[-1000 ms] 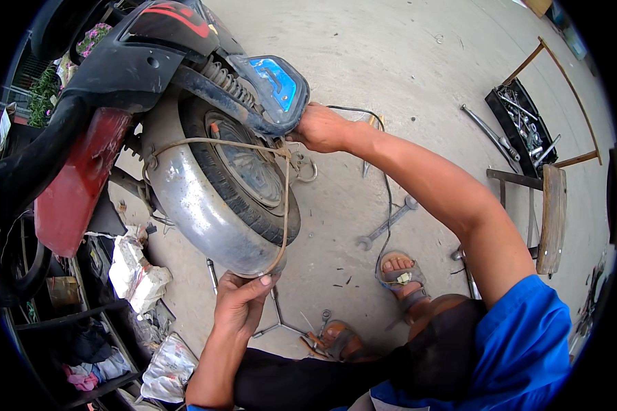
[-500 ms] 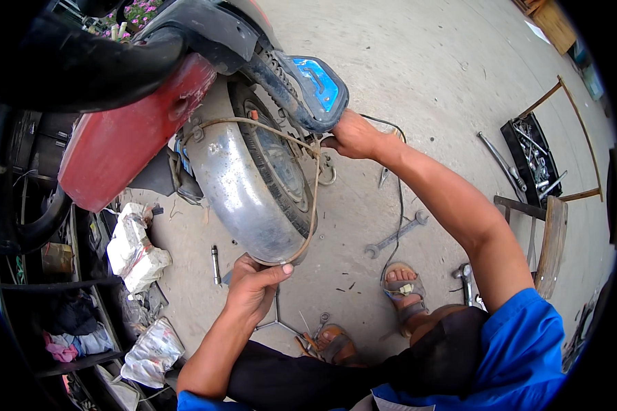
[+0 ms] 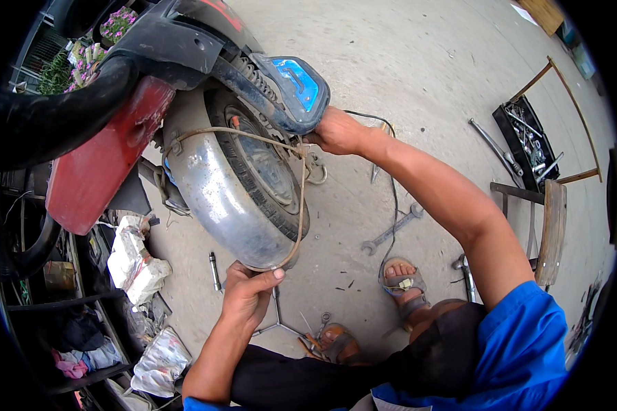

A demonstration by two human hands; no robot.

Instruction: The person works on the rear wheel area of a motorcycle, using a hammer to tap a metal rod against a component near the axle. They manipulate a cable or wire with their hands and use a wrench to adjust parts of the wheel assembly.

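My left hand (image 3: 249, 291) grips the lower rim of the silver rear fender (image 3: 219, 192) of a scooter, thumb along the edge where a tan cord (image 3: 301, 205) runs round it. My right hand (image 3: 339, 133) is closed beneath the blue-and-black footrest (image 3: 298, 89), beside the knot in the cord; what its fingers hold is hidden. The black tyre (image 3: 243, 137) and hub show inside the fender, with a red body panel (image 3: 99, 164) to their left and a metal shackle-like ring (image 3: 317, 175) right of the wheel.
On the concrete lie a large spanner (image 3: 391, 229), a socket bar (image 3: 214, 270), a three-way wrench (image 3: 277, 318) and a black cable. At right are an open toolbox (image 3: 511, 123) and a wooden stool (image 3: 550, 236). Left stand dark shelves (image 3: 41, 298) with cloths, white bags and flowering plants behind.
The view swung left, then partly back, shifting the scooter within the picture. Both hands stay at their places on the fender and beneath the footrest, with no clear change of grip.
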